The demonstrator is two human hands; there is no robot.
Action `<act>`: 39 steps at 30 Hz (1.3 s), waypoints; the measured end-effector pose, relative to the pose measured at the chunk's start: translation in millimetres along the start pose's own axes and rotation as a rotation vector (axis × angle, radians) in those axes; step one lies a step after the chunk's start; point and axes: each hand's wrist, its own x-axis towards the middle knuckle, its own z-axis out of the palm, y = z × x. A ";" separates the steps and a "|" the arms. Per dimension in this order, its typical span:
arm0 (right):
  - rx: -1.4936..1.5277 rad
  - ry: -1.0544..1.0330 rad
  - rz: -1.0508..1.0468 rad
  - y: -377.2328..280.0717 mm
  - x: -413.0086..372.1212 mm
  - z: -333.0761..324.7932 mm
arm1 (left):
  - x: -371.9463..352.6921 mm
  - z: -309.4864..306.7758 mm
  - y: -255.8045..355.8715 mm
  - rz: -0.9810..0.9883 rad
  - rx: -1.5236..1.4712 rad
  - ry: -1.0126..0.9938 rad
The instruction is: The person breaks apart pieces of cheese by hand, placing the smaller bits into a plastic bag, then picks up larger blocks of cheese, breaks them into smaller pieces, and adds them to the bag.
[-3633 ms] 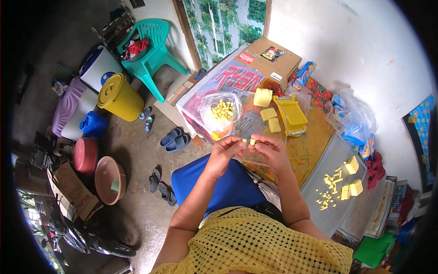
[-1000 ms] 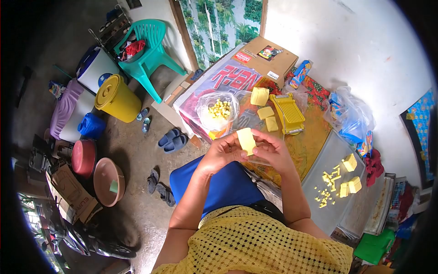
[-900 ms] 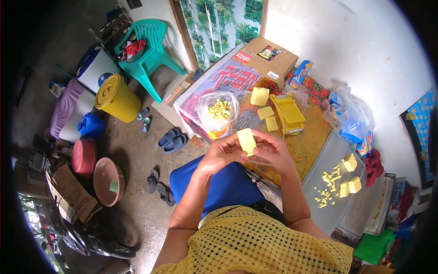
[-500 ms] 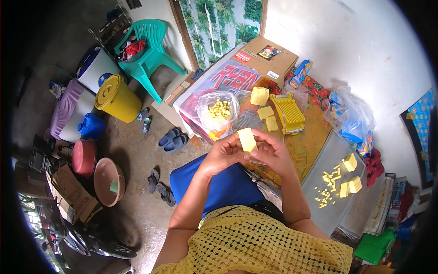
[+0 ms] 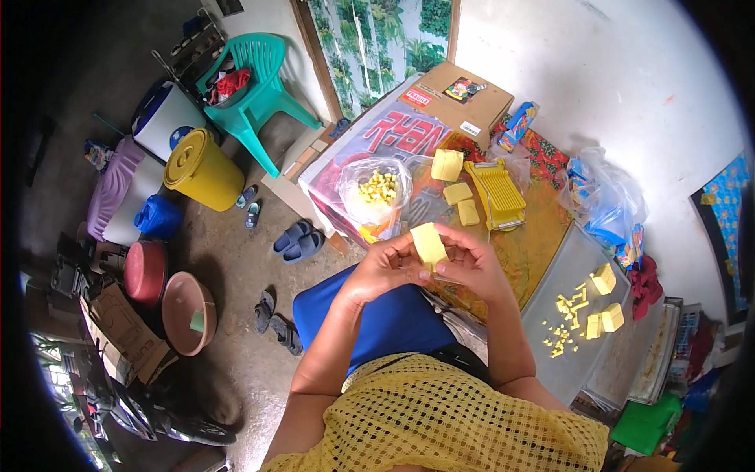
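A pale yellow block of cheese (image 5: 429, 247) is held up in front of me between both hands. My left hand (image 5: 384, 266) closes on its left side, and my right hand (image 5: 473, 258) grips the right side, thumbs near the lower end. Beyond the hands, on the table, lie a larger cheese block (image 5: 447, 165) and two smaller pieces, the nearer piece (image 5: 469, 212) among them. Beside them stands a yellow ridged slicer (image 5: 495, 197). To the left, a plastic-lined bowl (image 5: 350, 197) contains many small cheese cubes (image 5: 378, 189).
A grey metal tray (image 5: 543, 307) at right carries cheese blocks, sticks and crumbs. Behind are a cardboard box (image 5: 448, 90) and plastic bags (image 5: 602, 193). A blue seat (image 5: 330, 315) is close to me. Slippers (image 5: 299, 241), basins and a yellow bucket (image 5: 204, 169) occupy the floor at left.
The cheese block has turned slightly in my fingers, showing a little more of its broad face. My hands have barely moved, and the things on the table look the same.
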 end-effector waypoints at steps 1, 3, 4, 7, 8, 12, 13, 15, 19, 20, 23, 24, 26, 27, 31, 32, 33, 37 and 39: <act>-0.005 0.007 0.004 -1.1 -0.1 0.5 | 0.3 0.4 0.3 -0.020 -0.040 0.028; -0.015 0.021 0.014 -3.0 -0.6 1.5 | 1.0 1.0 1.3 -0.061 -0.121 0.084; -0.011 0.019 0.018 -2.8 -0.8 1.6 | 2.3 0.8 -0.7 -0.033 -0.090 0.100; -0.008 0.024 0.023 -2.3 -1.3 3.1 | 5.4 -1.4 -7.4 0.032 -0.019 0.155; -0.013 0.034 0.021 -2.7 -1.2 4.4 | 5.6 -1.9 -7.7 0.039 -0.010 0.175; -0.007 0.099 0.080 1.6 -2.9 3.3 | 2.4 -3.5 -5.6 0.053 0.067 0.136; -0.010 0.102 0.079 2.6 -3.0 3.1 | 1.9 -4.4 -6.7 0.049 0.069 0.132; -0.015 0.109 0.076 4.0 -2.9 2.6 | 1.6 -6.6 -9.8 0.041 0.075 0.123; -0.018 0.098 0.098 5.6 -3.1 0.1 | 0.7 -6.3 -9.4 0.049 0.034 0.108; -0.018 0.105 0.101 5.5 -3.0 0.2 | 0.8 -7.6 -10.7 0.049 0.029 0.103; -0.009 0.132 0.097 5.6 -2.2 0.9 | 0.4 -8.1 -11.6 0.044 0.022 0.097; -0.005 0.142 0.093 5.5 -1.9 1.2 | 0.4 -7.7 -11.4 0.041 0.022 0.096; -0.013 0.141 0.084 4.6 -1.3 2.1 | 0.2 -4.8 -10.4 0.023 -0.023 0.124; -0.016 0.141 0.079 4.4 -1.1 2.3 | 0.7 -3.5 -10.4 0.014 -0.045 0.138; -0.048 0.095 0.067 10.4 -1.7 -1.0 | 5.5 -3.2 -13.3 -0.032 -0.089 0.215; -0.050 0.111 0.076 10.5 -1.7 -0.5 | 5.8 -3.4 -13.6 -0.037 -0.066 0.214; -0.053 0.127 0.085 10.4 -1.7 0.0 | 6.0 -3.2 -13.8 -0.041 -0.043 0.212; -0.029 0.167 0.133 8.8 -1.8 0.4 | 6.7 -1.7 -12.6 -0.051 -0.078 0.215; 0.000 0.178 0.163 11.5 -2.2 -2.6 | 6.9 -3.8 -12.6 -0.068 -0.123 0.191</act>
